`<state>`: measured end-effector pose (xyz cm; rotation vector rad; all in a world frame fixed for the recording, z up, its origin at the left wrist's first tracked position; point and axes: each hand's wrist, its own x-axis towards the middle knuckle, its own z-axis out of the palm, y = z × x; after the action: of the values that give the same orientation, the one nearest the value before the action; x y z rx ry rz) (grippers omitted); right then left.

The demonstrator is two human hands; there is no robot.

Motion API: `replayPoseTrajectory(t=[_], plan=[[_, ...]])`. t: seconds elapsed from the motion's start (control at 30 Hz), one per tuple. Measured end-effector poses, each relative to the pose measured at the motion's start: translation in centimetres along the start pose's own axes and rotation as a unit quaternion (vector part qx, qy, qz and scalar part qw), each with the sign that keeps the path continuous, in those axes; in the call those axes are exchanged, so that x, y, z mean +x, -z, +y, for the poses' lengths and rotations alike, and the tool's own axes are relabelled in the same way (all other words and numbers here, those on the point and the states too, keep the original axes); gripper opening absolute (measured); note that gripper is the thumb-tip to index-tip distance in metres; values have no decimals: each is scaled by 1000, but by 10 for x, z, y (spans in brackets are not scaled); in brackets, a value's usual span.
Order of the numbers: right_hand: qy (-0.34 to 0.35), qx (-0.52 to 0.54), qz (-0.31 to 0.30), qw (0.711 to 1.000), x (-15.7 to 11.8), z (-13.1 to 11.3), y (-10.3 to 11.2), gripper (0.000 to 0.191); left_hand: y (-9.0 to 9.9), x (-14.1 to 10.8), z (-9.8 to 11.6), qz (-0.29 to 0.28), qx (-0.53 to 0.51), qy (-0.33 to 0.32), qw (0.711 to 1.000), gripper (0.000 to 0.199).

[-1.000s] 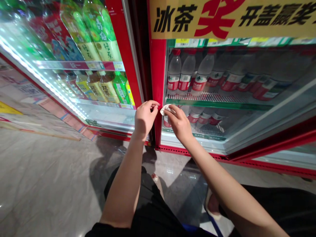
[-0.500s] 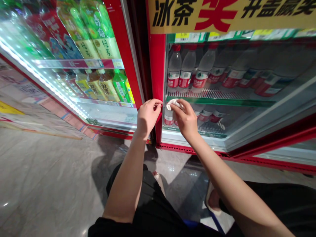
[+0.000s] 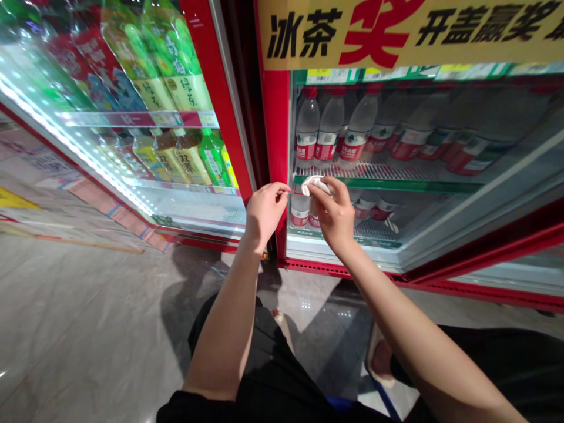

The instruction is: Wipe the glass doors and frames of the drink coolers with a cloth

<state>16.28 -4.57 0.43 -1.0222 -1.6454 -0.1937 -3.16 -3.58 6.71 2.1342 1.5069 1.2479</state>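
Between the thumb and fingers of my right hand (image 3: 335,210) is a small white folded wad (image 3: 312,184); whether it is tissue or cloth I cannot tell. It is in front of the glass of the right-hand drinks fridge (image 3: 275,129), level with a green shelf edge (image 3: 388,184). My left hand (image 3: 263,210) is just left of it, by the fridge's red frame, thumb and forefinger drawn together. Anything in that pinch is too small or hidden to make out. A narrow gap separates its fingertips from the wad.
Water bottles (image 3: 352,138) with red caps stand behind the glass. On the left, another lit fridge holds green tea bottles (image 3: 180,64) and other drinks. A yellow banner (image 3: 409,35) crosses the upper right. Another person's dark-clothed leg (image 3: 489,358) is at lower right.
My right hand has shifted slightly right with the white wad, widening the gap to my left fingertips. My left hand stays almost in place. The head view has moved a little.
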Motion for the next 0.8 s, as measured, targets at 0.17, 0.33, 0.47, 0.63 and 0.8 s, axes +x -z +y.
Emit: replayPoseTrajectory(t=[0.17,0.33,0.47,0.63,0.8], plan=[[6,-4,-70,998,-3,-5,-5,38,-1,1,-2,5,-4,-7,1000,20],[3,-13,-62,998,-17,0,-1,33,1,-1,2,-9,-4,-5,1000,19],[-10,-9,7,1000,-5,2,5,32,2,-2,2,-24,-6,-21,999,19],[-9,7,-76,997,-4,-3,2,36,0,-2,3,-28,-13,-23,999,19],[-14,-14,-34,999,-18,7,9,31,-1,-4,7,-30,-17,-23,999,19]])
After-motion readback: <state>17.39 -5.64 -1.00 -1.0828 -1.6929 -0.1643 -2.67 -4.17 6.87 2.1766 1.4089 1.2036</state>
